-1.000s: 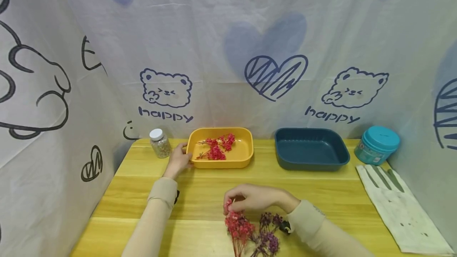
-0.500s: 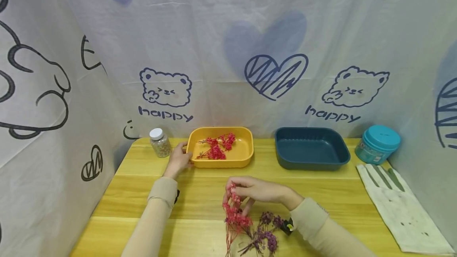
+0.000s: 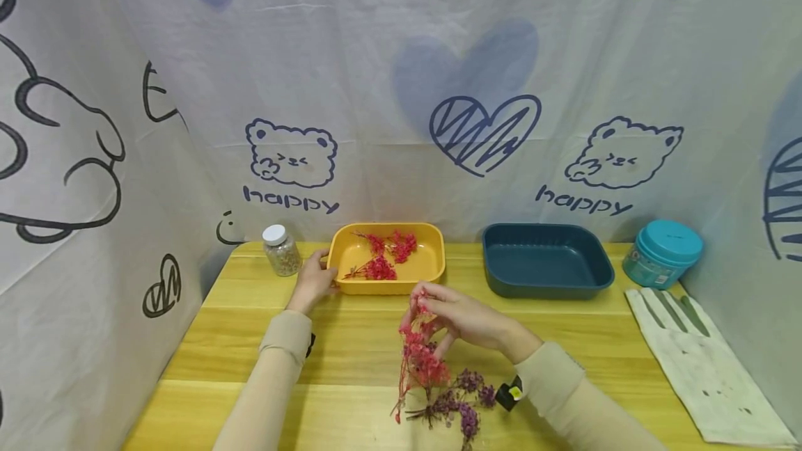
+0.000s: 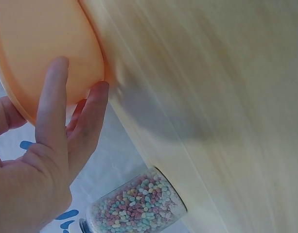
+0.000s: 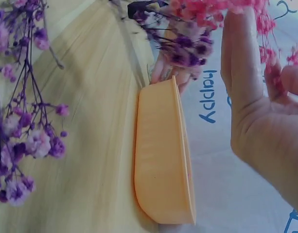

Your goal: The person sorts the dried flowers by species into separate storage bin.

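Note:
My left hand (image 3: pixel 311 284) holds the left end of a yellow tray (image 3: pixel 376 288); in the left wrist view its fingers lie along the outer wall (image 4: pixel 85 53), with the thumb at the rim. Pink dried flower sprigs (image 3: pixel 380 268) lie inside the tray. Just in front of it, my right hand (image 3: pixel 460 315) pinches a pink dried flower bunch (image 3: pixel 418 357) near its top, and the stems hang down. Purple dried flowers (image 3: pixel 468 420) hang below the pink ones, close over the table, and appear large in the right wrist view (image 5: pixel 37 141).
Left of the tray stands a white-lidded jar (image 3: pixel 284 256) of small multicoloured pebbles (image 4: pixel 139 204). To the right are a dark blue tray (image 3: pixel 551 291), a turquoise tub (image 3: pixel 664 252) and a white glove (image 3: pixel 708 374). A printed cloth (image 3: pixel 376 159) hangs behind the wooden table (image 3: pixel 232 346).
My right hand has moved forward to the yellow tray's front, lifting the pink bunch with the purple flowers trailing. The far sprigs in the tray shifted slightly. My left hand stays put.

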A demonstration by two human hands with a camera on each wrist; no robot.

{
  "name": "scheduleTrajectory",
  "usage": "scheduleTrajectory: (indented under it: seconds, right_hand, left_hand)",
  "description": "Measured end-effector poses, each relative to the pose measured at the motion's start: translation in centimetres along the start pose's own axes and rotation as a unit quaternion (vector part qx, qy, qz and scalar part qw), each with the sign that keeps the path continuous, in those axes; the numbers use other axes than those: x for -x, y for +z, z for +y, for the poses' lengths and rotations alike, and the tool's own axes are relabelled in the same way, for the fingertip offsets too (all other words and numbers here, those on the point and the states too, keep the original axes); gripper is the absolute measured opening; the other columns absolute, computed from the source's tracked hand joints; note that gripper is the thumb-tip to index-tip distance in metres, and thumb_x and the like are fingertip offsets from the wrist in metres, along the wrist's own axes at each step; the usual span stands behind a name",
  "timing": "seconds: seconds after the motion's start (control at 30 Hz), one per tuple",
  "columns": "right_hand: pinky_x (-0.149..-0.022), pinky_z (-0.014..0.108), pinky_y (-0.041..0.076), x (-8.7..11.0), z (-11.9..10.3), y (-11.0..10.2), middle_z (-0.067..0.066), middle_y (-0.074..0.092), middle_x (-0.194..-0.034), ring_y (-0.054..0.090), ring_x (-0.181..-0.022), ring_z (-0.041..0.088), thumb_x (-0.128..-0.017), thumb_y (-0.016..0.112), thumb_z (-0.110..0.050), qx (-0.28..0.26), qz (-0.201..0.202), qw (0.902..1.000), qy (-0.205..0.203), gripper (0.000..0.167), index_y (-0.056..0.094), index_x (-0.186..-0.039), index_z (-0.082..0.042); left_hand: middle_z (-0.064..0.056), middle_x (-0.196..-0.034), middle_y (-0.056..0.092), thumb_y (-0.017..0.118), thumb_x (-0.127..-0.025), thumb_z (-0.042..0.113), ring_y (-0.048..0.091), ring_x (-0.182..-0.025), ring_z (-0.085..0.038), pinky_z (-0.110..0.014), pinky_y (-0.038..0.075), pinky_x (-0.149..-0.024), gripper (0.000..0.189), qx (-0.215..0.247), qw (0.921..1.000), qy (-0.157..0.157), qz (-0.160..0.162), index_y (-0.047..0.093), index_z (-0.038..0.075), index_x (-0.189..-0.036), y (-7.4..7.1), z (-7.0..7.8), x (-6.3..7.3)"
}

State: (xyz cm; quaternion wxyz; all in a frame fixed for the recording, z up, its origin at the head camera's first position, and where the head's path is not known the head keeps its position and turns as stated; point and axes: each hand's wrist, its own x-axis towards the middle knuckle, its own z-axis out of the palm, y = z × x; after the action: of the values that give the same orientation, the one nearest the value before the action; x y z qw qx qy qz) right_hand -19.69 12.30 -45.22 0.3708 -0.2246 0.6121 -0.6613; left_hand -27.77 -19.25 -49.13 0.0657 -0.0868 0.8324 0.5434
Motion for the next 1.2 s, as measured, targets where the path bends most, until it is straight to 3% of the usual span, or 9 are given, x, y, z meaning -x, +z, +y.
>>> scheduleTrajectory:
  seconds: [0.3,0.4,0.5,0.6,0.67,0.8,1.0,1.13,1.2]
  right_hand:
    - [-0.050,0.027,0.059,-0.3,0.1,0.1,0.009,0.064,-0.125,0.058,-0.070,0.015,-0.115,0.042,-0.037,-0.007,0.066,0.9970,0.041,0.028,0.053,-0.121,-0.012]
    - [-0.048,0.022,0.054,-0.2,0.3,0.0,0.009,0.061,-0.124,0.055,-0.065,0.011,-0.115,0.040,-0.029,-0.009,0.088,0.9932,0.075,0.037,0.048,-0.145,-0.011]
    - [-0.047,0.021,0.054,0.0,0.7,0.0,0.015,0.059,-0.132,0.051,-0.060,0.007,-0.114,0.036,-0.023,0.000,0.103,0.9874,0.120,0.057,0.021,-0.169,-0.013]
    - [-0.050,0.026,0.059,0.2,1.1,0.2,0.024,0.050,-0.148,0.053,-0.060,0.008,-0.115,0.033,-0.021,0.002,0.093,0.9841,0.151,0.065,0.001,-0.171,-0.017]
    - [-0.054,0.031,0.063,0.4,1.2,0.2,0.031,0.036,-0.162,0.059,-0.065,0.010,-0.115,0.033,-0.022,0.000,0.076,0.9845,0.158,0.066,-0.003,-0.171,-0.017]
    - [-0.062,0.039,0.067,0.8,1.2,0.0,0.035,0.027,-0.166,0.076,-0.084,0.022,-0.116,0.030,-0.029,-0.018,0.036,0.9863,0.160,0.067,-0.006,-0.171,-0.019]
    - [-0.062,0.044,0.067,0.8,1.3,-0.5,0.036,0.027,-0.164,0.075,-0.101,0.046,-0.110,0.025,-0.065,-0.039,0.000,0.9842,0.173,0.076,0.020,-0.165,-0.013]
    - [-0.063,0.040,0.066,0.6,1.5,-0.8,0.029,0.016,-0.172,0.070,-0.095,0.039,-0.106,0.026,-0.072,-0.016,0.016,0.9868,0.161,0.078,0.030,-0.161,-0.016]
    - [-0.067,0.039,0.065,0.6,1.7,-0.9,0.027,0.024,-0.168,0.066,-0.096,0.034,-0.108,0.036,-0.066,0.008,0.024,0.9888,0.147,0.071,0.037,-0.158,-0.015]
  left_hand:
    - [-0.036,-0.143,0.051,0.045,-0.106,0.000,0.065,-0.121,-0.049,-0.048,0.065,-0.094,0.059,0.001,1.0000,-0.007,-0.003,0.031,0.000,-0.163,-0.1,0.1,0.0]
    - [-0.036,-0.144,0.050,0.045,-0.105,0.000,0.064,-0.122,-0.050,-0.048,0.065,-0.094,0.059,0.001,1.0000,-0.006,-0.002,0.031,0.000,-0.163,-0.1,0.2,0.0]
    - [-0.037,-0.144,0.050,0.046,-0.105,0.000,0.064,-0.123,-0.051,-0.048,0.065,-0.095,0.059,0.001,1.0000,-0.007,-0.002,0.031,0.000,-0.163,-0.1,0.1,0.0]
    - [-0.037,-0.144,0.050,0.045,-0.105,0.000,0.063,-0.123,-0.051,-0.049,0.065,-0.096,0.059,0.001,1.0000,-0.008,-0.005,0.031,0.000,-0.163,-0.1,0.1,0.0]
    - [-0.036,-0.144,0.050,0.046,-0.105,0.001,0.064,-0.123,-0.050,-0.049,0.064,-0.096,0.059,0.001,0.9999,-0.009,-0.005,0.031,0.001,-0.163,-0.1,0.1,0.0]
    - [-0.035,-0.145,0.050,0.046,-0.106,0.002,0.063,-0.124,-0.050,-0.049,0.064,-0.096,0.060,0.001,0.9999,-0.011,-0.007,0.031,0.002,-0.163,-0.1,0.2,0.0]
    - [-0.034,-0.144,0.050,0.045,-0.107,0.004,0.063,-0.124,-0.050,-0.048,0.065,-0.095,0.058,-0.008,0.9999,-0.012,-0.004,0.031,0.003,-0.163,-0.2,-0.2,-0.2]
    - [-0.034,-0.144,0.050,0.045,-0.107,0.005,0.063,-0.124,-0.049,-0.048,0.065,-0.094,0.058,-0.011,0.9999,-0.010,-0.002,0.031,0.003,-0.163,-0.2,-0.2,-0.2]
    - [-0.034,-0.145,0.050,0.045,-0.107,0.005,0.063,-0.125,-0.049,-0.048,0.065,-0.094,0.058,-0.012,0.9999,-0.009,-0.002,0.031,0.003,-0.163,-0.2,-0.2,-0.1]
